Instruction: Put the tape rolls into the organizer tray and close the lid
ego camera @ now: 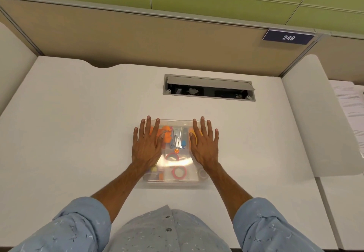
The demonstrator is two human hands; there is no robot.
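A white desk (78, 125) fills most of the view, backed by a tan partition panel (137, 35) with a dark number plate (288, 37) reading 249 at its upper right. A rectangular cable hatch (208, 87) is set into the desktop near the far edge, its grey flap tilted up over a dark recess. At the right, printed sheets of paper (348, 104) lie on the neighbouring surface.

The person's forearms reach forward out of rolled light-blue sleeves (82, 224).

The clear plastic organizer tray (175, 183) sits on the desk in the middle, between the hatch and the person. Its transparent lid (177, 162) lies flat on top of it, catching a bright glare.

The left hand (146, 145) rests palm-down on the left part of the lid, fingers spread flat and gripping nothing. The right hand (204, 145) lies the same way on the right part, fingers splayed and flat.

Through the lid, a red tape roll (179, 172) lies in the near middle compartment, another red ring (172, 156) just beyond it, and a pale clear tape roll (203, 173) shows at the near right corner beside the right wrist. Orange items (167, 131) and metal tools (177, 136) fill the far compartments; what exactly they are I cannot tell.
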